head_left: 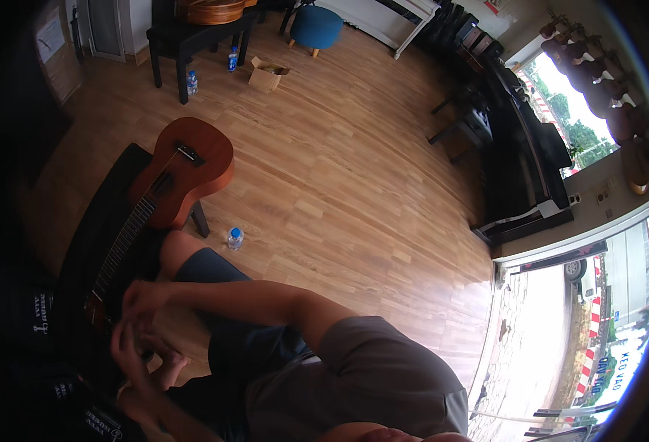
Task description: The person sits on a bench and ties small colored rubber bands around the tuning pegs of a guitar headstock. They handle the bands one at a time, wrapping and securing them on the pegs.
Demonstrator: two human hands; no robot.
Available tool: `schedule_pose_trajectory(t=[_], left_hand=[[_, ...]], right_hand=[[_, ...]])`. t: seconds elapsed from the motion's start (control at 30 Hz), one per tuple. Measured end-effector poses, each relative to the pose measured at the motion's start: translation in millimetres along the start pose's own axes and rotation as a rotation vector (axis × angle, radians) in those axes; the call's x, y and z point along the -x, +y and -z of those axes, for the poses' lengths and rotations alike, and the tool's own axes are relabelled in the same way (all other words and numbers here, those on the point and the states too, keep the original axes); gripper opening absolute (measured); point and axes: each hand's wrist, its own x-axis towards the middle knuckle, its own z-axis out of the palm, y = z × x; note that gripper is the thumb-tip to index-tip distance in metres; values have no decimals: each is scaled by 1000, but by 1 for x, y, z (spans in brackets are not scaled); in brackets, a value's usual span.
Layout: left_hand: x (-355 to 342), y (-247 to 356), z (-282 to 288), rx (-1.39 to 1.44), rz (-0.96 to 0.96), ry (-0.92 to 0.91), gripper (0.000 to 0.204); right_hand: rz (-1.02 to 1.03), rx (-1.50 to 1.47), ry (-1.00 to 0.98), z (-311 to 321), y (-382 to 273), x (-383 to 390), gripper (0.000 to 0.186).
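Note:
A brown wooden guitar point(192, 166) lies face up on a long black bench point(89, 214). Its neck slants down toward my hands, and the head end is dark and partly hidden. My right hand point(144, 300) is beside that end with its fingers curled in. Just below it, my left hand point(127, 350) has its bent fingers drawn together, close to the right one. Whatever lies between the fingers is too small and dim to make out. My knee in dark shorts point(210, 267) is beside the bench.
A clear bottle with a blue cap point(235, 238) stands on the wooden floor near the bench. Farther off are an open cardboard box point(267, 76), a blue round stool point(316, 27) and a black table point(199, 33) bearing another guitar. A black piano point(519, 177) lines the right wall.

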Motion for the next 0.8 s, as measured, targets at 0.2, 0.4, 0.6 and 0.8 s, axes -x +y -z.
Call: schedule_pose_trajectory(t=[0.2,0.4,0.6,0.8], left_hand=[[-12,-27,9,358,26,-118,45],[-12,-19,4,17,21,-44,50],[-5,-6,-8,490,40,-30,52],[-17,-48,7,273,-177,-134,51]], right_hand=[[144,67,111,5,18,-12,19],[302,220,220,6,29,-16,20],[320,276,271,-2,20,-15,18],[421,470,241,3,20,-11,23]])
